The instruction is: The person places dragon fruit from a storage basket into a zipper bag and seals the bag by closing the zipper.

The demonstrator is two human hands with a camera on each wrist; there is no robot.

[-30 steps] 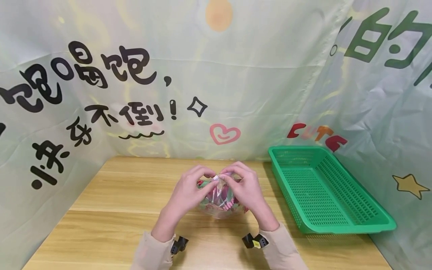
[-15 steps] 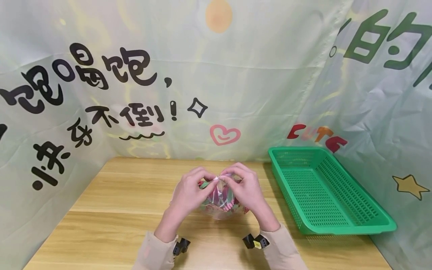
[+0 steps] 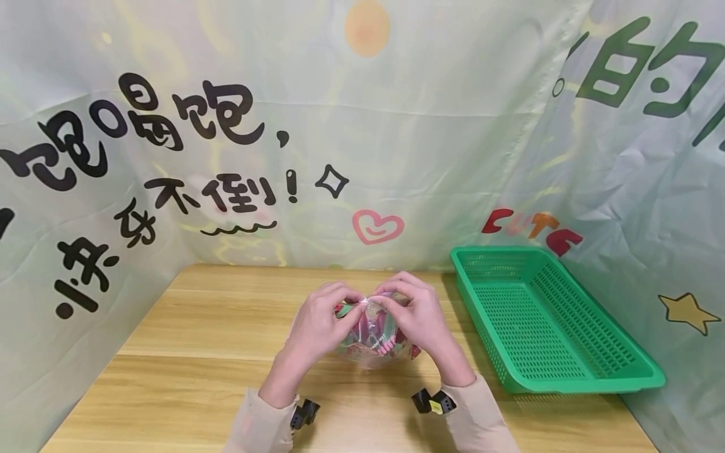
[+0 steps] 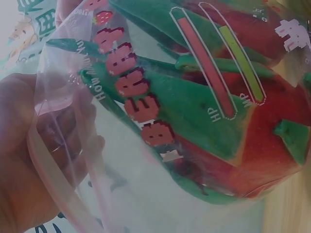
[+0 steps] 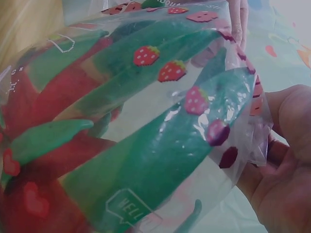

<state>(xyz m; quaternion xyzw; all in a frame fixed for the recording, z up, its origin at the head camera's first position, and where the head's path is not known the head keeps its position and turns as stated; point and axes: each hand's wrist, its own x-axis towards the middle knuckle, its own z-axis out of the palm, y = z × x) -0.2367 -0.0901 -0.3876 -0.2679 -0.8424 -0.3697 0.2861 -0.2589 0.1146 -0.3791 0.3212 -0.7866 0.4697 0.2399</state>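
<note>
A clear plastic bag (image 3: 370,352) printed with strawberries and lettering stands on the table between my hands. Through its film shows a dragon fruit (image 4: 277,145), red with long green scales; in the right wrist view the fruit (image 5: 48,199) fills the lower left. My left hand (image 3: 324,321) pinches the left side of the bag's top edge between thumb and fingers. Close beside it, my right hand (image 3: 418,314) pinches the same edge, fingertips nearly meeting the left ones. A pale pinkish strip (image 4: 58,179) runs along the bag's mouth by the left fingers.
To the right is a green perforated plastic basket (image 3: 555,333) with nothing in it. The wooden table (image 3: 198,352) carries the bag and basket. Printed cloth (image 3: 317,138) hangs behind and at both sides.
Both hands keep pinching the bag's top edge. The left hand has shifted slightly right since the first frame, and the right wrist has moved a little right.
</note>
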